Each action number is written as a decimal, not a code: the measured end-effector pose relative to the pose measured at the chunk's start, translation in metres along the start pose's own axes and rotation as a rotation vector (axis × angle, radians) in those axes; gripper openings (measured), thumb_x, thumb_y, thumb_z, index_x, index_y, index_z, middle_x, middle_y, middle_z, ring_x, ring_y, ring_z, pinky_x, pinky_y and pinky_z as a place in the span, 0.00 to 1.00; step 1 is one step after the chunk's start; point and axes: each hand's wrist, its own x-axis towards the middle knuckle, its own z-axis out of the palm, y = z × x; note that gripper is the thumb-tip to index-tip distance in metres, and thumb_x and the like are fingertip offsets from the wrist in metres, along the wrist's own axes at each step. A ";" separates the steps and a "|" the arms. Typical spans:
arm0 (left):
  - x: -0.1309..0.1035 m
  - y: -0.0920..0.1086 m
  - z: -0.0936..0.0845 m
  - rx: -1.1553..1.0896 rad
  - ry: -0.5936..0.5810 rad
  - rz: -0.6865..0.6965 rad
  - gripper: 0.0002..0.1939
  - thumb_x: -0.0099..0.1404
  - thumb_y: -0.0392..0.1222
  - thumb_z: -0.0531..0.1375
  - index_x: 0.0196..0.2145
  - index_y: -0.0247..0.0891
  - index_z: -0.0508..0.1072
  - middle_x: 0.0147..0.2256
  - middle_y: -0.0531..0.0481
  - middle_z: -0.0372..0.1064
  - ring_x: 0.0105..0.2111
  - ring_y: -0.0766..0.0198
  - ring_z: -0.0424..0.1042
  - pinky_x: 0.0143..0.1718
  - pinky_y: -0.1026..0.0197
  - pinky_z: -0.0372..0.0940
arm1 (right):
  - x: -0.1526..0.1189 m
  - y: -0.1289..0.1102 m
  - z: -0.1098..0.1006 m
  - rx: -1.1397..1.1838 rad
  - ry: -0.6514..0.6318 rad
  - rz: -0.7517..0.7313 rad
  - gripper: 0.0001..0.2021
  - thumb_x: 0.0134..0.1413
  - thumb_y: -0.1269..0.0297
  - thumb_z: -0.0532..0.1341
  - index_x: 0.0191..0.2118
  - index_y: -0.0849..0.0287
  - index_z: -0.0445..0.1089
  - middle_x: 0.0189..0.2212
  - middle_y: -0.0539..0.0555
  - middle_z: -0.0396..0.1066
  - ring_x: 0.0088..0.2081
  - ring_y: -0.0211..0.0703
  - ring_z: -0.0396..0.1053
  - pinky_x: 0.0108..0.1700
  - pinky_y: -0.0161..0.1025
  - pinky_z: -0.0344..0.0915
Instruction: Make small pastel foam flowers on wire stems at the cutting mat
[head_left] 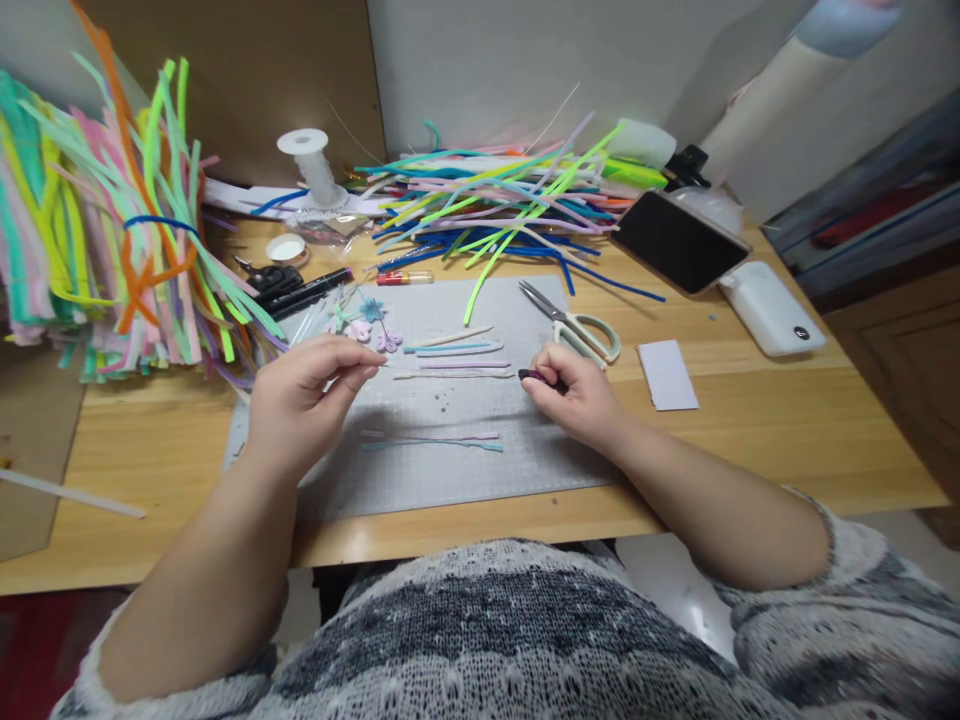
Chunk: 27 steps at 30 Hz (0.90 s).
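Left hand (300,400) pinches a pale stem (450,374) at the mat's (450,470) center; right hand (577,390) pinches a dark tool (541,377). Scissors (574,325) at 1 o'clock could snag a sleeve; the thin stem might kink.

Bright, even light from above; soft shadows under the hands (307,400); wide-angle bending at edges; corners slightly soft.

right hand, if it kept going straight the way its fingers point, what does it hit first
Probably the white trimmed stem on the grey mat: the right hand points left, its dark piece almost touching that end. Depth is unclear.
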 end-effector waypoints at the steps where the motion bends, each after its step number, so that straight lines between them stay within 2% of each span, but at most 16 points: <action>1: 0.000 0.000 0.000 0.001 -0.001 0.001 0.07 0.60 0.30 0.62 0.33 0.41 0.76 0.31 0.52 0.75 0.33 0.67 0.73 0.37 0.64 0.67 | 0.000 0.000 0.000 0.002 -0.002 -0.003 0.15 0.52 0.62 0.58 0.24 0.54 0.49 0.22 0.46 0.53 0.27 0.38 0.52 0.31 0.38 0.52; 13: 0.000 0.003 -0.001 0.009 -0.014 -0.047 0.05 0.62 0.34 0.61 0.33 0.42 0.76 0.31 0.51 0.76 0.33 0.65 0.73 0.38 0.61 0.68 | 0.001 0.000 -0.001 -0.002 0.031 0.015 0.17 0.50 0.62 0.61 0.24 0.54 0.48 0.21 0.46 0.53 0.27 0.38 0.52 0.31 0.38 0.52; 16: 0.000 0.003 0.000 0.021 -0.039 -0.064 0.05 0.62 0.35 0.61 0.32 0.41 0.76 0.32 0.51 0.76 0.33 0.65 0.73 0.38 0.60 0.68 | 0.003 0.002 -0.002 0.019 0.091 0.009 0.17 0.51 0.63 0.60 0.24 0.54 0.48 0.21 0.45 0.51 0.27 0.38 0.51 0.31 0.37 0.51; 20: 0.000 -0.001 0.010 0.036 -0.142 -0.126 0.05 0.62 0.36 0.60 0.32 0.40 0.77 0.32 0.50 0.76 0.33 0.64 0.73 0.37 0.60 0.67 | 0.005 0.004 -0.005 0.075 0.190 0.010 0.16 0.52 0.63 0.60 0.24 0.54 0.49 0.22 0.45 0.49 0.26 0.37 0.49 0.30 0.38 0.50; 23: -0.003 -0.005 0.021 0.046 -0.217 -0.172 0.05 0.62 0.38 0.60 0.33 0.38 0.77 0.31 0.49 0.76 0.32 0.63 0.73 0.34 0.62 0.66 | 0.006 0.004 -0.006 0.094 0.205 0.007 0.16 0.53 0.63 0.60 0.24 0.54 0.49 0.22 0.45 0.48 0.25 0.37 0.48 0.30 0.38 0.49; 27: -0.006 -0.011 0.033 0.055 -0.273 -0.186 0.06 0.62 0.39 0.60 0.33 0.37 0.77 0.32 0.48 0.76 0.33 0.62 0.73 0.35 0.61 0.67 | 0.006 0.003 -0.007 0.080 0.201 0.001 0.16 0.52 0.63 0.60 0.23 0.55 0.49 0.22 0.45 0.49 0.25 0.36 0.48 0.30 0.37 0.49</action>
